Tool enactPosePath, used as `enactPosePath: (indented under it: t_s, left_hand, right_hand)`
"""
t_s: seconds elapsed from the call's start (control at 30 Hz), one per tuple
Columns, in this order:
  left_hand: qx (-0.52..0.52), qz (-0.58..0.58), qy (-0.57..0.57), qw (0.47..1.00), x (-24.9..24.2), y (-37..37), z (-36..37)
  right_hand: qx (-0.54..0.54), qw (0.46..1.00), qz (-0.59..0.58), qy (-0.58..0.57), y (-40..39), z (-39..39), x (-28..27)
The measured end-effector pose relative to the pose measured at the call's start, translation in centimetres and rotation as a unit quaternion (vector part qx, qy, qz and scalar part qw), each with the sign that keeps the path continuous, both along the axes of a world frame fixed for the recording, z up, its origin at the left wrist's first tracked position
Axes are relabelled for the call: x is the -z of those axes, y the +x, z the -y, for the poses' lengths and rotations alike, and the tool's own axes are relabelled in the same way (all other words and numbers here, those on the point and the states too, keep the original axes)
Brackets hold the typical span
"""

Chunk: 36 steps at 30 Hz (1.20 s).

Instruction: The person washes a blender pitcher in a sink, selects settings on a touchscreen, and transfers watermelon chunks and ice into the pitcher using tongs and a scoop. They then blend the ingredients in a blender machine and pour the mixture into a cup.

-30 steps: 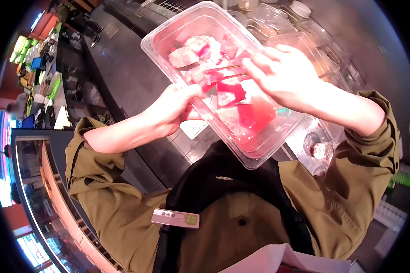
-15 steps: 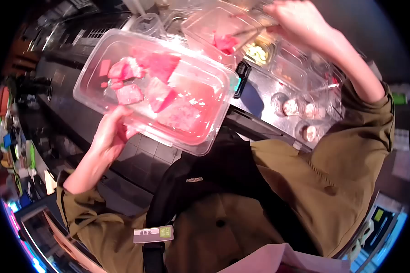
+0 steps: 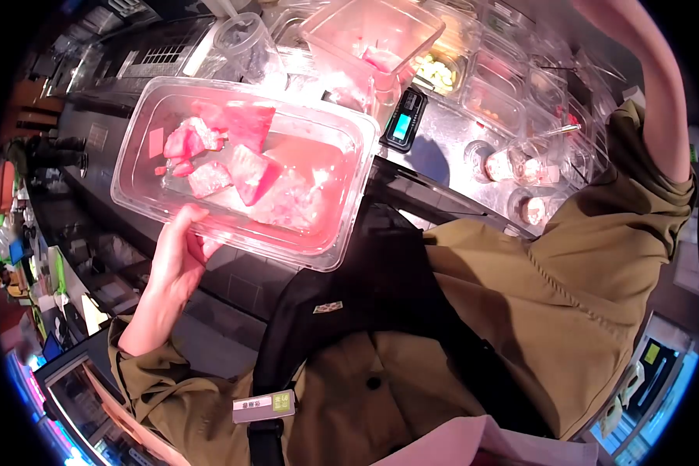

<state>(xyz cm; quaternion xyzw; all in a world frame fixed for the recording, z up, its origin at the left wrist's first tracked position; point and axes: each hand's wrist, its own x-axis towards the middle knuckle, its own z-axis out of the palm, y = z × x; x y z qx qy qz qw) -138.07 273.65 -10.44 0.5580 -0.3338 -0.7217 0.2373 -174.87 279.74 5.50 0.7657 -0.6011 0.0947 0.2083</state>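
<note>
My left hand (image 3: 180, 241) is closed on the near long side of a transparent plastic tub (image 3: 132, 155), thumb over its rim, holding it up and tilted toward me. Chunks of red watermelon (image 3: 252, 172) lie toward the tub's left and middle, with pinkish-red juice (image 3: 322, 163) pooled at the right. Beyond the tub stands a square transparent container (image 3: 326, 35) with red fruit (image 3: 380, 58) low inside it. My right arm reaches up at the top right; the hand itself is cut off by the frame's upper edge.
A black digital scale (image 3: 402, 124) with a lit screen rests on the metal counter (image 3: 446, 128). Lidded tubs (image 3: 493, 97), yellowish-green pieces (image 3: 435, 74) and small cups (image 3: 532, 208) stand to the right. A transparent jug (image 3: 245, 46) is behind the tub. Another person's legs (image 3: 54, 151) show far left.
My right hand, which held a long thin utensil in the square container, has moved up and right out of view. The tub has shifted slightly left and down with my left hand.
</note>
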Motion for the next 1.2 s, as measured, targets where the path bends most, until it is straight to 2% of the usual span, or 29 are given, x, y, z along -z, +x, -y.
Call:
enactPosePath:
  t_s: [0.17, 0.27, 0.33, 0.4, 0.43, 0.5, 0.53, 0.6, 0.67, 0.73, 0.87, 0.93, 1.0, 1.07, 1.1, 1.13, 1.2]
  left_hand:
    - [0.012, -0.015, 0.010, 1.000, 0.0, 0.1, 0.0]
    - [0.006, -0.029, 0.009, 1.000, 0.0, 0.1, -0.5]
    - [0.020, -0.043, 0.004, 0.999, 0.5, 0.8, -0.5]
    - [0.017, -0.057, 0.000, 0.998, 0.1, 0.4, -1.0]
    - [0.029, -0.049, 0.001, 0.998, 0.7, 0.8, -0.9]
    - [0.043, -0.039, 0.004, 0.998, 1.1, 0.8, -1.3]
    - [0.043, -0.034, 0.003, 0.998, 1.0, 0.3, -1.6]
    - [0.053, -0.031, 0.003, 0.998, 0.9, 0.1, -2.0]
    - [0.072, -0.039, 0.004, 0.997, 1.0, 0.1, -2.2]
    - [0.070, -0.054, 0.006, 0.996, 1.4, -0.1, -2.4]
    - [0.072, -0.057, -0.002, 0.996, 1.2, 0.0, -2.6]
    - [0.077, -0.079, -0.005, 0.994, 1.8, 0.3, -2.3]
    - [0.081, -0.089, 0.008, 0.993, 2.5, 0.7, -1.6]
    - [0.082, -0.090, 0.023, 0.992, 3.4, 0.8, -0.9]
    - [0.106, -0.089, 0.028, 0.990, 3.8, 1.0, -0.7]
    - [0.130, -0.083, 0.033, 0.988, 4.2, 1.1, -0.4]
    - [0.128, -0.068, 0.047, 0.988, 5.0, 1.2, 0.1]
  right_hand:
    - [-0.033, 0.991, 0.100, 0.083, 2.8, -0.4, -0.4]
    - [-0.110, 0.982, 0.128, 0.082, 1.9, 1.2, 2.1]
    - [-0.135, 0.976, 0.161, 0.057, 4.1, 2.2, 4.3]
    - [-0.216, 0.974, 0.065, 0.006, 6.6, 3.6, 6.7]
    - [-0.165, 0.985, 0.026, 0.053, 8.1, 4.3, 8.2]
    - [-0.190, 0.980, 0.029, 0.052, 10.5, 6.1, 10.9]
    - [-0.151, 0.987, -0.010, 0.060, 12.0, 6.6, 11.6]
    - [-0.121, 0.981, -0.055, 0.143, 14.8, 7.3, 11.9]
    - [-0.177, 0.980, -0.060, 0.069, 16.4, 8.0, 14.1]
    - [-0.194, 0.969, -0.118, 0.100, 17.3, 8.0, 14.7]
    - [-0.141, 0.977, -0.098, 0.125, 15.6, 7.1, 12.8]
    - [-0.138, 0.989, -0.023, 0.053, 14.0, 6.1, 12.7]
    - [-0.069, 0.996, 0.025, 0.060, 11.6, 4.8, 10.3]
    - [-0.029, 0.996, 0.082, -0.028, 7.9, 3.0, 8.3]
    - [0.030, 0.996, 0.070, -0.044, 6.0, 2.3, 7.8]
    - [0.121, 0.991, 0.064, -0.002, 4.9, 1.9, 7.1]
    - [0.220, 0.972, -0.024, 0.079, 2.4, 2.7, 8.5]
